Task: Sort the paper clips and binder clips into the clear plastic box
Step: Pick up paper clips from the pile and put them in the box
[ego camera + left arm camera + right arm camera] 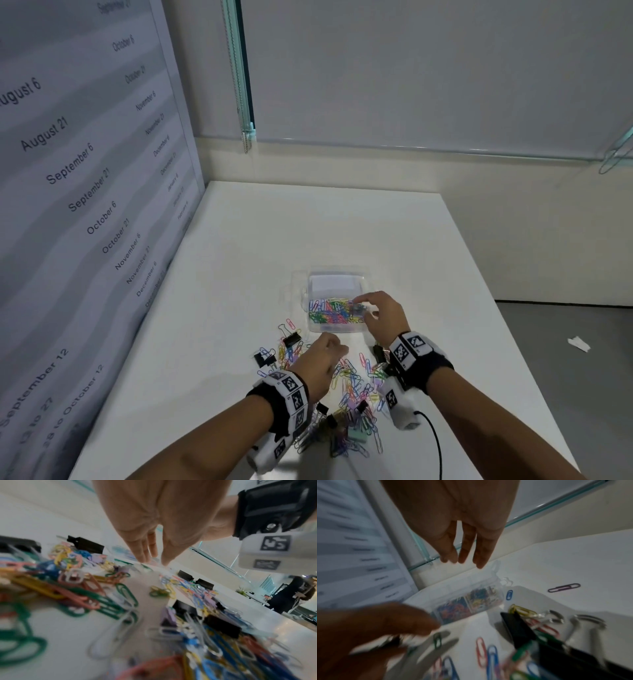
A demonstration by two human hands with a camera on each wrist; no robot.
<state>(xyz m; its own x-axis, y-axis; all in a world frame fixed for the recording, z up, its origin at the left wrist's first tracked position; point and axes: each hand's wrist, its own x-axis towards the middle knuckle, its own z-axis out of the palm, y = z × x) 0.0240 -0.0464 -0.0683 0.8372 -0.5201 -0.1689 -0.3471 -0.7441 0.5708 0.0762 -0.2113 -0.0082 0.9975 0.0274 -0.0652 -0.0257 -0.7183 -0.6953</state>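
Note:
The clear plastic box [335,274] stands mid-table, its near half full of coloured paper clips [330,313]. My right hand [366,310] hovers over the box's right side; in the right wrist view its fingers [465,555] are straight and hold nothing. A loose pile of paper clips [354,387] and black binder clips [292,340] lies in front of the box. My left hand [329,353] is low over this pile, fingers [145,555] and thumb drawn together. Something small and silvery shows blurred in the left hand [393,635].
A wall panel printed with dates [85,205] runs along the table's left side. The table's right edge [507,335] drops to a grey floor with a paper scrap [579,343]. A black cable [435,442] trails from my right wrist. A person [291,595] stands far off.

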